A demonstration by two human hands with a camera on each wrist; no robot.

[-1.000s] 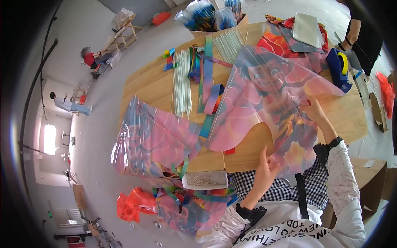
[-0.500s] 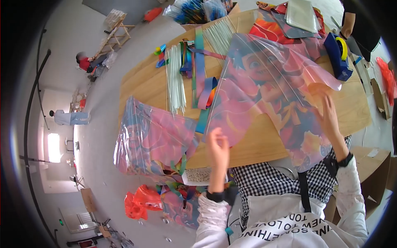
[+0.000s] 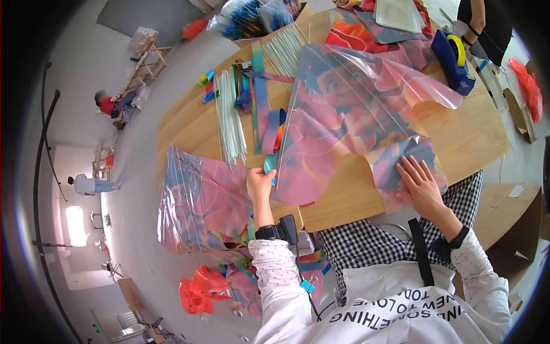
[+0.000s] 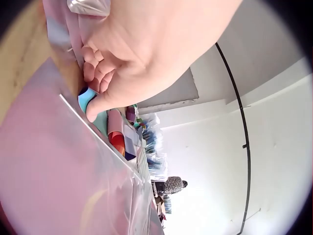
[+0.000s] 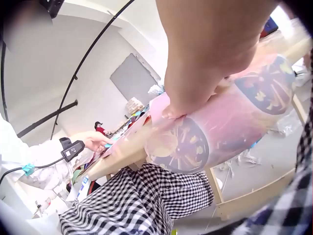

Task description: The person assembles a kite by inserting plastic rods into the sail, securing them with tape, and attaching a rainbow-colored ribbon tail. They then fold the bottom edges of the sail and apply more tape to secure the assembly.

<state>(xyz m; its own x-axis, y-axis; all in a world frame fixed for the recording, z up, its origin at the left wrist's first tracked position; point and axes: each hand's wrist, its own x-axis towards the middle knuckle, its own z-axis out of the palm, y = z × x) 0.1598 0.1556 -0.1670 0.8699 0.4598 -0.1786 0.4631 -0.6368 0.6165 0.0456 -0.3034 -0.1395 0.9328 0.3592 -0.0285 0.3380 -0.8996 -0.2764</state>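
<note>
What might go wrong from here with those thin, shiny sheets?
The printed sheet runs past the table's near edge beside the right hand; it might slip or crease if that hand lifts.

The left hand pinches a teal ribbon close to the white sticks; a tug might disturb them.

The second sheet also overhangs the table, near the left forearm, so a brush might knock it off.

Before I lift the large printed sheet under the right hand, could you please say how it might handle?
The printed sheet will likely flop, since its near end droops past the table. It is probably light, as it looks thin and translucent. The straight white rod along one side may keep that side stiffer.
</note>
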